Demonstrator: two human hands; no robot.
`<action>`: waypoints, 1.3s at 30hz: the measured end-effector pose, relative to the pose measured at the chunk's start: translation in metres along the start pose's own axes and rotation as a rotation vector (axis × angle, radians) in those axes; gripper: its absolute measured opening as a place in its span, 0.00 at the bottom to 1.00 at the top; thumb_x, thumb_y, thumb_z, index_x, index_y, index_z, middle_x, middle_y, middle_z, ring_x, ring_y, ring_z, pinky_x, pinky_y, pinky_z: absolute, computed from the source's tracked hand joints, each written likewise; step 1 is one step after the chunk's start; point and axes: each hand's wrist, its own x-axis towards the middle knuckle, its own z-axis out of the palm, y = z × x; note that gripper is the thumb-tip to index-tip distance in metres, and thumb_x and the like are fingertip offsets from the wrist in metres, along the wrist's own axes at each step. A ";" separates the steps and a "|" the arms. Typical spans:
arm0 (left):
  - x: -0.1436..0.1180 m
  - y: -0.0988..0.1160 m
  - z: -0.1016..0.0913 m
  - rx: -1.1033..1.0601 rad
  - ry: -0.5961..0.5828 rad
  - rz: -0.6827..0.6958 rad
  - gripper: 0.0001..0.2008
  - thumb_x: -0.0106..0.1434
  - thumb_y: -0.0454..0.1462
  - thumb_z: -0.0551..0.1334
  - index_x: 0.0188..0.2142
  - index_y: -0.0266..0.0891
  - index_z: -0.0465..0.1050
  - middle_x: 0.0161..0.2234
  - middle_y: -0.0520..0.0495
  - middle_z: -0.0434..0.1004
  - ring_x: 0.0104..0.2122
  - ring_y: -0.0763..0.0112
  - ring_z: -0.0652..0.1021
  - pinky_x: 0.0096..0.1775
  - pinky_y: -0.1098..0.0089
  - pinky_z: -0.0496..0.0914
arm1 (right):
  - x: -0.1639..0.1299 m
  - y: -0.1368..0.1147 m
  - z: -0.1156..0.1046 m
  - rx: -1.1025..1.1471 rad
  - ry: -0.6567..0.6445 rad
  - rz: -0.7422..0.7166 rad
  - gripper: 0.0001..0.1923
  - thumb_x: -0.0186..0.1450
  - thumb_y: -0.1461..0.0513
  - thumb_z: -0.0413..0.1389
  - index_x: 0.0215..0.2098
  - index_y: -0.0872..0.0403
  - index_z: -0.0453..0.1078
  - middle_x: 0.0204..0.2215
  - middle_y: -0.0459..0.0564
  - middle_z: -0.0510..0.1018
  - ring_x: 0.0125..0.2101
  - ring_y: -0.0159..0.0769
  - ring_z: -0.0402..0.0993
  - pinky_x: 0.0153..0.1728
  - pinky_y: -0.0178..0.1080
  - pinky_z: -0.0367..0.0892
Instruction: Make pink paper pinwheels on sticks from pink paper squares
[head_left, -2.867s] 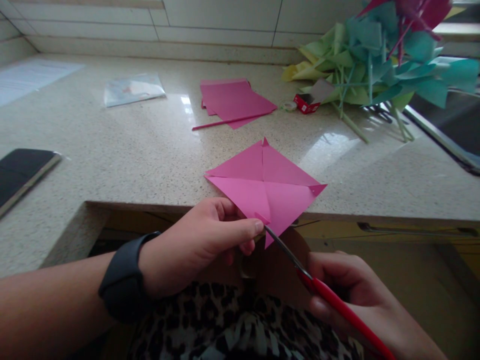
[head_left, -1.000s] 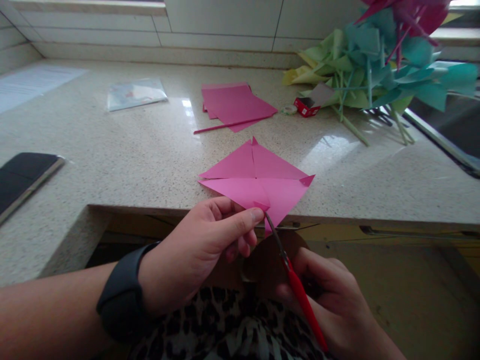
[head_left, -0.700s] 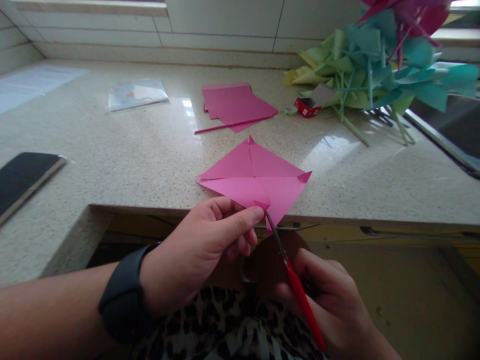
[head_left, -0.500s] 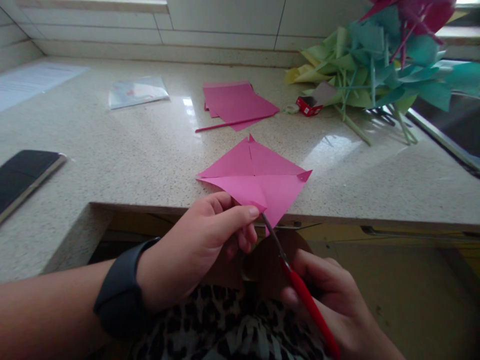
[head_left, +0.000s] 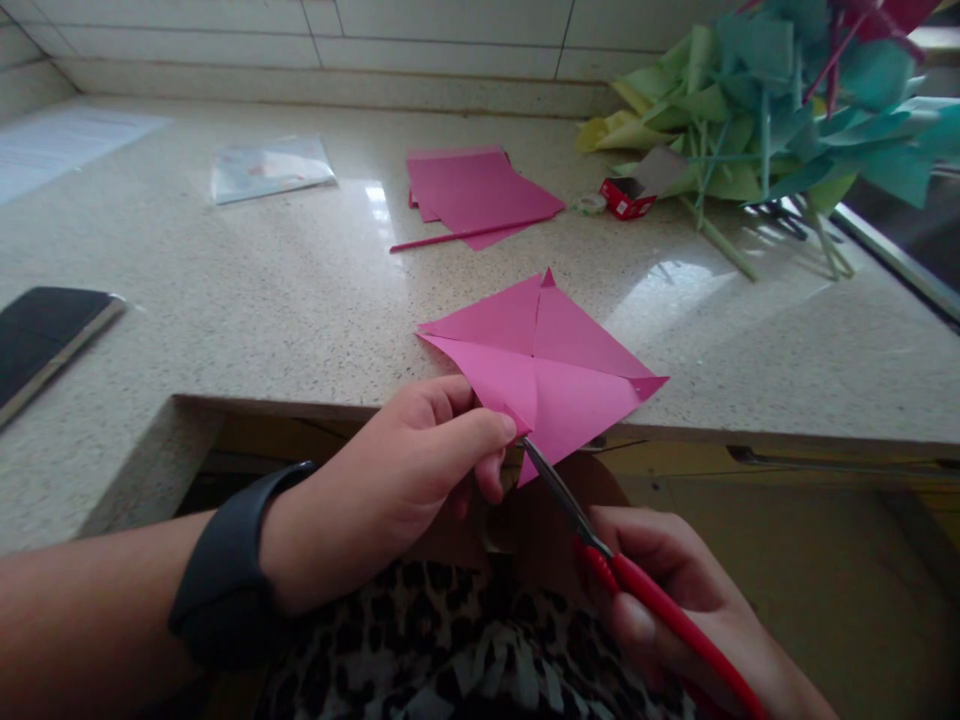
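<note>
**Pink paper square at the counter edge, scissors at its near corner**

At far left, a dark phone [head_left: 41, 335] flat on the speckled counter [head_left: 262, 300], and behind it a white sheet [head_left: 71, 150]. Further right, a clear plastic sleeve [head_left: 270, 168], then a stack of pink sheets [head_left: 480, 185] with a thin pink stick [head_left: 465, 236] lying against its near edge. Beyond, a small red box [head_left: 624, 197] just beside a heap of green and teal paper pinwheels [head_left: 765, 110]. Nothing between the hands and the paper.

Left hand [head_left: 405, 480] with a dark watch [head_left: 225, 560] on the wrist, thumb and fingers closed on the near corner of the folded pink paper square [head_left: 551, 365]. Square partly resting on the counter, near corner hanging over the edge. Right hand [head_left: 675, 600] low at right, wrapped around the red handles of the scissors [head_left: 600, 545], blades pointing up and left, tips touching the paper corner just beside the left thumb. Whether the blades are apart or together, cannot tell.
</note>
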 end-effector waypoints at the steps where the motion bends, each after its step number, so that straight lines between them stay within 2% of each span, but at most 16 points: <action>1: 0.000 0.000 0.000 0.013 0.001 -0.006 0.15 0.65 0.37 0.61 0.22 0.37 0.68 0.22 0.53 0.70 0.21 0.79 0.67 0.24 0.76 0.61 | 0.000 0.000 0.000 -0.006 0.005 0.002 0.23 0.58 0.46 0.66 0.29 0.53 0.63 0.18 0.38 0.59 0.15 0.21 0.48 0.15 0.30 0.42; 10: 0.001 0.001 -0.002 0.040 -0.002 -0.007 0.14 0.64 0.38 0.61 0.22 0.37 0.67 0.22 0.53 0.70 0.20 0.78 0.67 0.24 0.75 0.62 | -0.002 -0.001 -0.001 -0.043 0.013 0.028 0.24 0.59 0.44 0.65 0.28 0.53 0.63 0.17 0.38 0.58 0.15 0.21 0.48 0.15 0.31 0.41; 17: 0.000 0.002 0.001 0.039 0.003 -0.002 0.13 0.62 0.38 0.61 0.23 0.37 0.68 0.20 0.53 0.69 0.19 0.79 0.66 0.23 0.76 0.61 | 0.000 0.004 -0.004 -0.010 -0.009 -0.026 0.23 0.59 0.46 0.65 0.27 0.53 0.63 0.17 0.38 0.58 0.15 0.20 0.46 0.15 0.30 0.41; 25: 0.000 0.000 0.001 -0.042 -0.014 -0.012 0.12 0.62 0.34 0.61 0.22 0.36 0.69 0.21 0.54 0.70 0.19 0.81 0.68 0.22 0.80 0.64 | 0.001 0.002 -0.002 0.013 -0.052 -0.023 0.22 0.60 0.46 0.65 0.28 0.53 0.63 0.17 0.37 0.58 0.15 0.21 0.48 0.15 0.30 0.43; 33: 0.000 0.000 0.002 -0.113 -0.034 -0.016 0.13 0.62 0.33 0.61 0.20 0.36 0.68 0.20 0.54 0.70 0.19 0.80 0.69 0.23 0.79 0.67 | 0.000 0.000 -0.004 -0.064 -0.027 -0.027 0.23 0.60 0.45 0.64 0.27 0.53 0.63 0.17 0.38 0.58 0.15 0.21 0.47 0.14 0.31 0.40; 39: 0.001 0.002 0.001 -0.082 -0.031 -0.006 0.11 0.62 0.33 0.61 0.22 0.36 0.69 0.20 0.54 0.69 0.19 0.80 0.67 0.22 0.80 0.65 | -0.001 -0.003 -0.002 -0.047 0.000 -0.016 0.24 0.59 0.44 0.65 0.26 0.53 0.63 0.20 0.40 0.60 0.17 0.22 0.48 0.16 0.30 0.44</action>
